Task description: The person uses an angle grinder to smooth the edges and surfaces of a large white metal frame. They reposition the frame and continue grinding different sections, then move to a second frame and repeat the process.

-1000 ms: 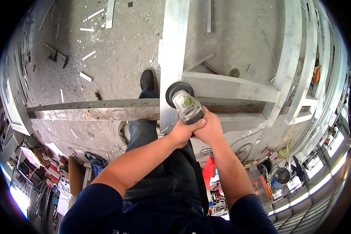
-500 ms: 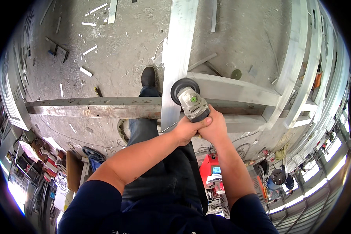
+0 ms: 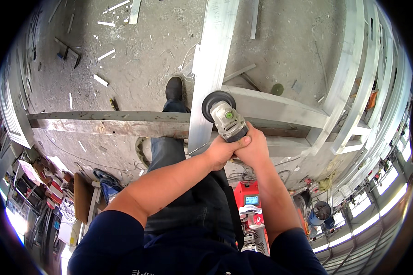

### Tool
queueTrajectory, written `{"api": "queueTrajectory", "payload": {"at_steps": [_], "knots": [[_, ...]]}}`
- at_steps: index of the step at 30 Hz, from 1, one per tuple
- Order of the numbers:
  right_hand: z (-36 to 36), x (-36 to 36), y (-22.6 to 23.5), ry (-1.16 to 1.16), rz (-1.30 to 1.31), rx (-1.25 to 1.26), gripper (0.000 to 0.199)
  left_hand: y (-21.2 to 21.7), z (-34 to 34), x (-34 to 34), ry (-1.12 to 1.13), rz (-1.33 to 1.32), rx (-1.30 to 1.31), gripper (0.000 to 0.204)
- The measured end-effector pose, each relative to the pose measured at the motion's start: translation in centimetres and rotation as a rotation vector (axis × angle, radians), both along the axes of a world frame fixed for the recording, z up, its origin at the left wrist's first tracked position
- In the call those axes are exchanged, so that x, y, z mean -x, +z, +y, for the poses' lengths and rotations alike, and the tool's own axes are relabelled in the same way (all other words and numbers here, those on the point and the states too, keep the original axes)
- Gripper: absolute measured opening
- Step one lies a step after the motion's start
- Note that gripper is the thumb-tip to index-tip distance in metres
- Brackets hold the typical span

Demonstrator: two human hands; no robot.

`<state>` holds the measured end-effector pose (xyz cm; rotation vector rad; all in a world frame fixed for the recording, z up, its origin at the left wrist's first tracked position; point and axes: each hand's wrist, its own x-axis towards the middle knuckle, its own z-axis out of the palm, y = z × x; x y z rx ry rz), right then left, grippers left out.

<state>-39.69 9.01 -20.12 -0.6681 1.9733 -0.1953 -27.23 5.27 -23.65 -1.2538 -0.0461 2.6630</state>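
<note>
Both of my hands grip an angle grinder (image 3: pixel 228 123) in front of my body. My left hand (image 3: pixel 221 153) wraps its body from the left, thumb across toward the other hand. On the right side, my right hand (image 3: pixel 254 147) closes round the same body; the rear of the tool is hidden by the hands. The grinder's round dark disc (image 3: pixel 210 104) lies over a long silver metal beam (image 3: pixel 210 59), near its joint with a silver crosspiece (image 3: pixel 275 105). Whether the disc touches the metal, I cannot tell.
A rusty steel bar (image 3: pixel 110 124) runs crosswise under the beam, with my leg beneath it. More silver frame members (image 3: pixel 346 64) stand at right. Metal offcuts (image 3: pixel 101 80) litter the concrete floor. A red machine with a screen (image 3: pixel 247 196) and a bucket (image 3: pixel 317 214) are nearer me.
The view has shifted slightly, so the beam and floor sit a little differently in it. Both hands keep their grip on the angle grinder, and its disc stays over the beam.
</note>
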Motion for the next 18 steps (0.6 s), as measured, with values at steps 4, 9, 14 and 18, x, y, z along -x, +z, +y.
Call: {"api": "queueTrajectory", "payload": {"at_steps": [4,9,14,18], "knots": [[0.0,0.1,0.1,0.016,-0.008,-0.01,0.038,1.0,-0.2,0.3,0.005,-0.059,0.01,0.064],[-0.5,0.4,0.1,-0.019,-0.019,-0.013,0.038,0.6,-0.6,0.4,0.011,-0.019,0.005,0.063],[0.0,0.4,0.0,0.043,-0.02,-0.021,0.039,1.1,-0.2,0.5,0.042,-0.064,0.017,0.059],[-0.2,0.3,-0.3,0.006,-0.012,0.003,0.039,0.7,-0.3,0.4,0.041,-0.048,0.022,0.059]]}}
